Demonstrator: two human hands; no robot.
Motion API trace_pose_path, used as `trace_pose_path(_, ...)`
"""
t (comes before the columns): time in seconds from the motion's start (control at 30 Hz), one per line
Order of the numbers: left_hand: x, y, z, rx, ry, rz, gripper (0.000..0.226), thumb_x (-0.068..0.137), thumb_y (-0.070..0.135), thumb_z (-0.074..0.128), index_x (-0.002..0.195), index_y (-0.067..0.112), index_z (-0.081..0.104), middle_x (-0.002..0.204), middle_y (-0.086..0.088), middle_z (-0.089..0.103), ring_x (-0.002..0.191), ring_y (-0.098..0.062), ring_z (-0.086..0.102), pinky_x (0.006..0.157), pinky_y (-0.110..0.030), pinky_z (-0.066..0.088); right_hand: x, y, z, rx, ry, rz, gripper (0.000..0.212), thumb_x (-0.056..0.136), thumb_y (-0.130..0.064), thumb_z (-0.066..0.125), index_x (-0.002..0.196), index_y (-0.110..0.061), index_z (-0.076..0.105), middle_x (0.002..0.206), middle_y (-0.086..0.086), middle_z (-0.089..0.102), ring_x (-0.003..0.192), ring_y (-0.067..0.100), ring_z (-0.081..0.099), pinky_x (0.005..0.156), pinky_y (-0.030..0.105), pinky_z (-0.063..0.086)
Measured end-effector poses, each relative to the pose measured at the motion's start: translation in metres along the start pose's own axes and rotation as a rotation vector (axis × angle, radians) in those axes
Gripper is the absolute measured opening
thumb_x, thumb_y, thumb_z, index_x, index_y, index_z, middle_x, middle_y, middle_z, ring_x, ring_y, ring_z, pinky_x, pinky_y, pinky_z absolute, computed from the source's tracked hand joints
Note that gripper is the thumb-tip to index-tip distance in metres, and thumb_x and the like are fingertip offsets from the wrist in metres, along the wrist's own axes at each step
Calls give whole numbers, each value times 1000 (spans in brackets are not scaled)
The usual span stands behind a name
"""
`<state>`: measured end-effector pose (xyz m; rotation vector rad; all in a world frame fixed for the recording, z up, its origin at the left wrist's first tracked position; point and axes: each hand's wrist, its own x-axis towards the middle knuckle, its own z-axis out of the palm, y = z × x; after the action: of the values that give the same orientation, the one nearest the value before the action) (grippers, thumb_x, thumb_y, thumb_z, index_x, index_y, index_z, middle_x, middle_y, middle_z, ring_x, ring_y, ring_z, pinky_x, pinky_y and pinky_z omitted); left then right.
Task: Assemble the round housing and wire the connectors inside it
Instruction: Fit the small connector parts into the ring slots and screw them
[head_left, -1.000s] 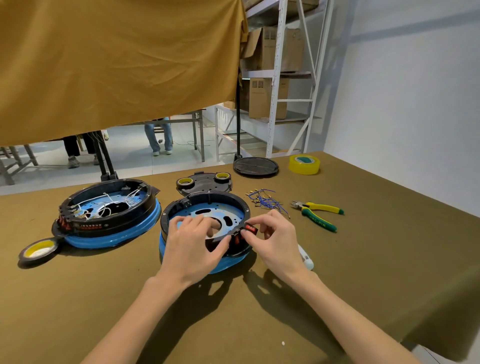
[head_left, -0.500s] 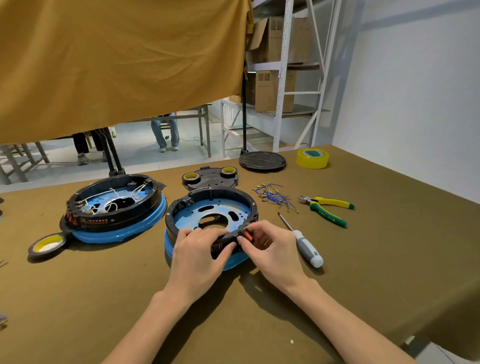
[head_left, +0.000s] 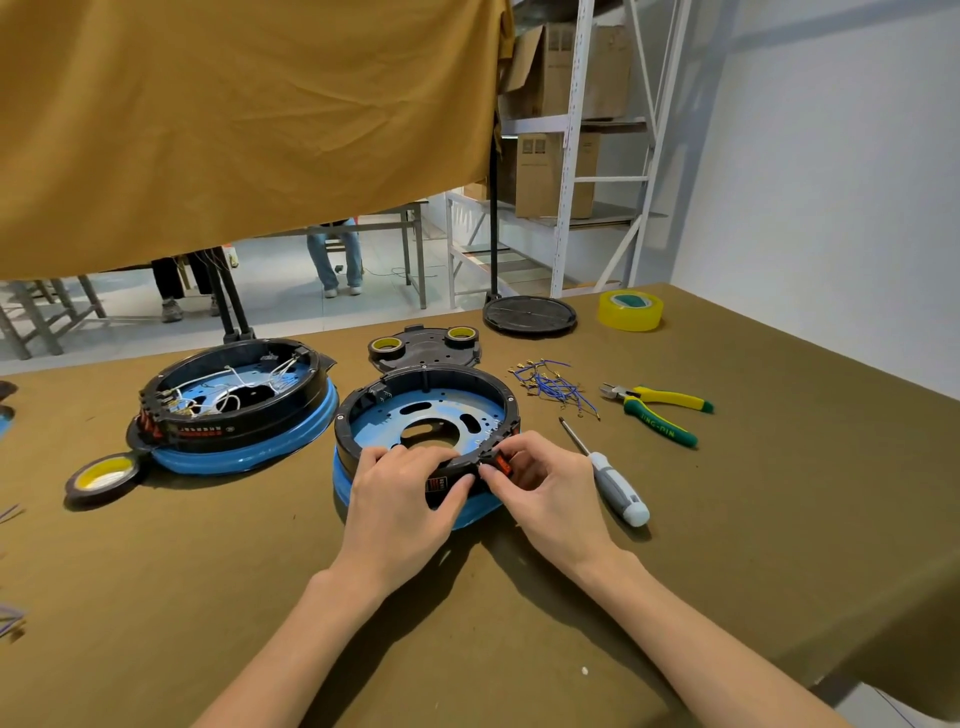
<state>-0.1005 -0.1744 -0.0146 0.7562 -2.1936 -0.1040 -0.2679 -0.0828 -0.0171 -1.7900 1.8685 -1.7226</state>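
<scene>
Now the right hand (head_left: 545, 483) pinches the red connector (head_left: 501, 464), maybe half in; the left hand (head_left: 400, 499) grips the housing (head_left: 415, 384). It could pop out crooked.

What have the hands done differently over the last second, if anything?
Little. The right hand keeps pinching the red connector at the housing rim, now pressed closer in; the left hand still grips the near rim. The screwdriver, pliers and wires stayed put.

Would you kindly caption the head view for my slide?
Both hands, left and right, fit a red connector onto the round housing rim.
</scene>
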Motion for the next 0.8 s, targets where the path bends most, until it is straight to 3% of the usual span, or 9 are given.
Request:
trace_pose_path(0.67,0,3,-2,2,-14,-13,34,89,42,74,117,22,75,105,8,77,94,-9,65,90,-29,36,0,-7,-5,51,-92,62,25,89,-23,79,107,-32,63,87,-14,67,80,7,66,66,16,54)
trace_pose_path(0.8,0,3,-3,-2,-15,-5,34,90,43,73,116,22,75,103,9,77,92,-6,64,89,-28,35,-1,-9,-11,32,19,50,17,88,-16,77,100,-25,68,82,-13,68,76,9,66,62,16,53)
